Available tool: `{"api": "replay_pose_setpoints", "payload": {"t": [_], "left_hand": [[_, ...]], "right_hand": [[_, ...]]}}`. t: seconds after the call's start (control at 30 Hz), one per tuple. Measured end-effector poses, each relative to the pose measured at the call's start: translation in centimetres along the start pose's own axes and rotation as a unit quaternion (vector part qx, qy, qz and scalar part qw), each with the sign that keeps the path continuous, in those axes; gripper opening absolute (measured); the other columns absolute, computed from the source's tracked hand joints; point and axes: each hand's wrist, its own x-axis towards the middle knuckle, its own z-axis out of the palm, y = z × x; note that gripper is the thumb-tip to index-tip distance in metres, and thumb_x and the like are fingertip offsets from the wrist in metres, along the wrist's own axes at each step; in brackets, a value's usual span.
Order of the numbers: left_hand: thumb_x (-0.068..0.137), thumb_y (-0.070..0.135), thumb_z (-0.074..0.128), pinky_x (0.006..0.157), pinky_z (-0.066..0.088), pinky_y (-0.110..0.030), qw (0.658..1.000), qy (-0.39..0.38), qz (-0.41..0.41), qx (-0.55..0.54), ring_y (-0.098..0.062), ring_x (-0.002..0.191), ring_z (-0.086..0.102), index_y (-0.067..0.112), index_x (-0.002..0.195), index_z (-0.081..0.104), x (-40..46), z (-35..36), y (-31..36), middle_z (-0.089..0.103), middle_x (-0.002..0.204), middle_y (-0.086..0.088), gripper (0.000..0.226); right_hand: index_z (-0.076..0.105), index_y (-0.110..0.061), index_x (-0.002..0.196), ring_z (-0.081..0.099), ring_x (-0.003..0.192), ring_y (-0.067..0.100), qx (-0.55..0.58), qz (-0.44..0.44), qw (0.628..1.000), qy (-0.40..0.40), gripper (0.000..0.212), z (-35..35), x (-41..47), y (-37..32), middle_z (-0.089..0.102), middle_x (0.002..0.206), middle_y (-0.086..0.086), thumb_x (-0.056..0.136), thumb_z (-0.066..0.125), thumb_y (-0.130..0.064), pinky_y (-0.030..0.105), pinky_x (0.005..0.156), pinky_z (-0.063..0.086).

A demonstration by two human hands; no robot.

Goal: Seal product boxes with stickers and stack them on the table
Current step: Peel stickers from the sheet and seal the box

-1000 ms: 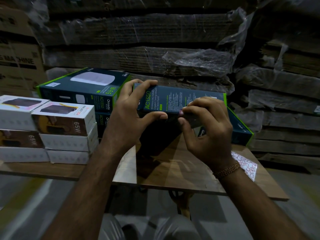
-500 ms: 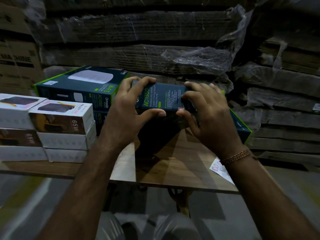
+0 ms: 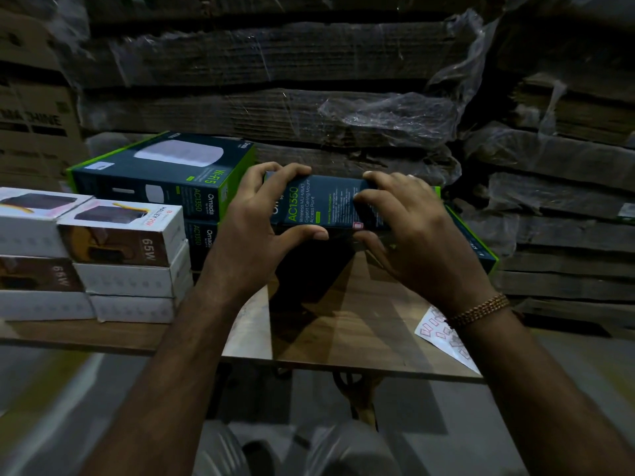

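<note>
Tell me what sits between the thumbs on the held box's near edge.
In the head view, a small red sticker sits on the held box, between the left hand's thumb and the right hand's thumb.

Dark teal box (image 3: 323,204) with green lettering, small red sticker (image 3: 358,225).

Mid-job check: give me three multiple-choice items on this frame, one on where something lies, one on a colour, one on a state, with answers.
1. Where is the sticker sheet?
A. on the white boxes
B. at the table's near right edge
C. on the floor

2. What colour edges the dark box?
A. green
B. red
C. yellow

3. How is the dark box held?
A. lying untouched
B. by one hand
C. by both hands

Answers: 1 B, the sheet lies under the right wrist. 2 A, green trim shows at its right end. 3 C, left hand and right hand both grip it.
</note>
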Motion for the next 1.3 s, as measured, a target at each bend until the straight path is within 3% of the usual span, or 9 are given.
{"api": "replay_pose_setpoints", "payload": {"t": [0.13,0.27,0.5,0.67,0.83,0.93,1.13,1.3], "left_hand": [[0.078,0.066,0.072,0.104,0.039,-0.007,1.0,0.001,0.0,-0.005,-0.004,0.133,0.044,0.027,0.152,0.053,-0.1,0.0,0.0,0.046,0.147,0.0,0.085],[0.078,0.066,0.071,0.103,0.039,-0.005,1.0,0.003,0.001,-0.009,-0.002,0.133,0.042,0.026,0.152,0.054,-0.2,0.0,0.0,0.043,0.145,0.004,0.086],[0.078,0.067,0.071,0.106,0.038,-0.006,1.0,0.003,0.01,-0.011,-0.005,0.133,0.045,0.024,0.151,0.054,-0.3,-0.1,-0.1,0.047,0.146,-0.002,0.086],[0.078,0.063,0.072,0.104,0.039,-0.005,1.0,-0.001,0.006,-0.01,-0.006,0.133,0.045,0.024,0.152,0.054,-0.6,-0.1,0.0,0.046,0.146,-0.002,0.085],[0.079,0.059,0.077,0.107,0.05,-0.023,1.0,-0.001,0.008,-0.015,-0.007,0.132,0.047,0.025,0.151,0.054,-0.9,-0.2,0.0,0.045,0.146,-0.001,0.083],[0.08,0.051,0.083,0.108,0.052,-0.028,1.0,0.0,0.009,-0.015,-0.01,0.134,0.048,0.024,0.151,0.054,-1.2,-0.1,0.0,0.045,0.147,-0.001,0.081],[0.078,0.057,0.079,0.104,0.039,-0.004,1.0,0.0,0.002,-0.018,-0.003,0.132,0.046,0.025,0.151,0.055,-1.3,-0.2,0.1,0.046,0.147,-0.001,0.083],[0.078,0.06,0.075,0.101,0.039,-0.002,1.0,-0.002,0.007,-0.015,-0.003,0.132,0.045,0.024,0.151,0.055,-1.6,-0.3,0.2,0.045,0.147,-0.001,0.084]], "right_hand": [[0.065,-0.008,0.131,0.054,0.137,0.034,0.043,0.013,0.999,0.01,0.052,-0.3,-0.3,0.6,0.059,0.147,0.013,0.087,0.085,-0.029,0.053,0.115,0.04],[0.07,-0.011,0.124,0.057,0.134,0.027,0.087,0.048,0.994,0.052,0.046,0.2,-0.4,0.2,0.064,0.142,0.006,0.092,0.082,-0.042,0.053,0.111,0.043],[0.068,-0.004,0.125,0.06,0.125,0.041,-0.017,-0.013,0.999,0.041,0.041,0.7,-0.2,-0.1,0.062,0.14,0.021,0.103,0.07,-0.038,0.056,0.106,0.044],[0.069,-0.003,0.125,0.061,0.123,0.044,-0.042,-0.033,0.998,0.033,0.038,0.5,-0.2,-0.1,0.062,0.139,0.026,0.1,0.075,-0.03,0.056,0.103,0.046],[0.067,-0.003,0.129,0.059,0.128,0.043,-0.027,-0.039,0.999,0.017,0.042,-0.1,-0.7,0.1,0.06,0.143,0.023,0.096,0.077,-0.028,0.055,0.105,0.045],[0.066,-0.006,0.132,0.058,0.134,0.034,0.029,0.004,0.999,0.02,0.052,-0.3,-1.1,0.0,0.061,0.145,0.013,0.092,0.082,-0.036,0.056,0.11,0.044],[0.066,-0.006,0.131,0.059,0.13,0.03,0.045,0.043,0.997,0.034,0.055,0.1,-1.0,-0.5,0.064,0.139,0.01,0.094,0.079,-0.045,0.052,0.11,0.044],[0.062,-0.004,0.133,0.06,0.128,0.036,-0.011,-0.007,1.0,0.012,0.054,-0.1,-0.8,-0.5,0.063,0.14,0.016,0.096,0.077,-0.04,0.054,0.109,0.045]]}}
